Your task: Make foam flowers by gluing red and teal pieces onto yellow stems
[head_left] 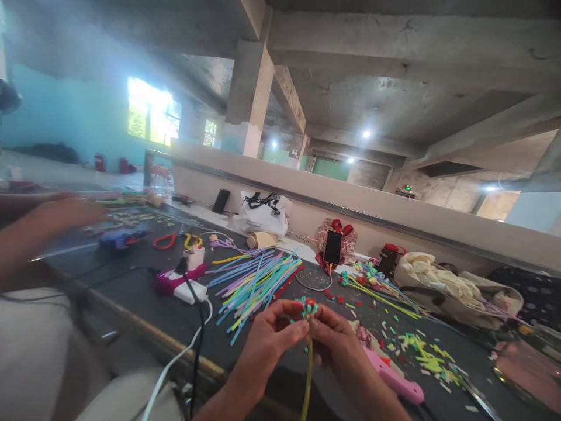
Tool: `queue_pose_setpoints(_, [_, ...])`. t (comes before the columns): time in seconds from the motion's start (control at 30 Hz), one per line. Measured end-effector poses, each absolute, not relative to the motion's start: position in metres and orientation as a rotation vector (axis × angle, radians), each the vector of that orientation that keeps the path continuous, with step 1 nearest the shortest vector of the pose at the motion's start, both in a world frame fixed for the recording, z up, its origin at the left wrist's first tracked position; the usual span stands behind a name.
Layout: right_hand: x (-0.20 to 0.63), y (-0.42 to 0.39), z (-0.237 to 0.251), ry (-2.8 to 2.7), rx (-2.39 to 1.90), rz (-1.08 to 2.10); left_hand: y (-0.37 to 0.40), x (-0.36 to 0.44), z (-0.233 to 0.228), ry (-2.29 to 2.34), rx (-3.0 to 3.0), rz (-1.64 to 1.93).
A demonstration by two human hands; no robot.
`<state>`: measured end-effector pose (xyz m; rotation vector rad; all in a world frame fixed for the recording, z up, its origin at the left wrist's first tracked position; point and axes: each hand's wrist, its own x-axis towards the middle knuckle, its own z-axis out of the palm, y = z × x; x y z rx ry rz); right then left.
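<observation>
My left hand and my right hand meet low in the middle of the view, both pinching a small paper flower with a red and teal head on a yellow-green stem that hangs down between them. Just beyond my hands lies a fan of coloured straws on the dark table. A pink glue gun lies to the right of my right hand.
A co-worker's arm reaches in at far left over a blue glue gun. A power strip with cables, scissors, a phone, bags, finished flowers and paper scraps crowd the table.
</observation>
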<state>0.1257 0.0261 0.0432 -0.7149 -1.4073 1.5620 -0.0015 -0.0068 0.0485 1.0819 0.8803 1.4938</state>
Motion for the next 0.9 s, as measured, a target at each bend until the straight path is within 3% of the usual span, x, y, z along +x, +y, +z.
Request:
queue_pose_setpoints(0.27, [0.13,0.032,0.029,-1.404,-0.735,1.67,-0.001,-0.001,0.047,0.812,1.176,1.507])
queue_pose_setpoints(0.5, [0.141,0.025,0.053,-1.774,-0.956,1.202,-0.005,-0.005,0.044,1.031,1.452,1.577])
queue_pose_setpoints(0.7, [0.157,0.01,0.077,-1.977,-0.855,0.947,-0.016,0.001,0.047,1.154,1.692,1.521])
queue_pose_setpoints(0.9, [0.157,0.008,0.071,-2.075,-0.825,0.685,-0.014,0.003,0.044,1.216,1.843,1.46])
